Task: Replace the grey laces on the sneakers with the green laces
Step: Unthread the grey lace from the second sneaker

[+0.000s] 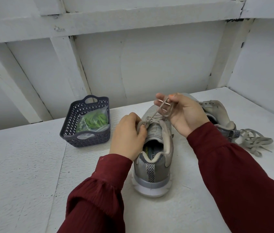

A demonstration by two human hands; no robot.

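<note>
- Near sneaker [154, 148] stands mid-table; grey lace [162, 108] pinched by right hand [183, 113], its fingers looped through.
- Left hand [129, 135] pinches lace at eyelets.
- Slack best drawn out row by row.
- Green laces [95, 121] wait bagged in basket [75, 132].

white painted wall [158, 64] at the back, flat panels w/ raised wooden battens: one broad horizontal beam [116, 19] across the top, several uprights running down from it, the left ones slanting in the wide-angle view. paint is chipped & cracked at the joints, dark gaps showing near the top right corner. a side wall [264, 56] closes the right. below sits a white tabletop [23, 165], rough textured surface, w/ a seam line running front to back on the left. light is soft, even, cool; shadows faint.
</note>
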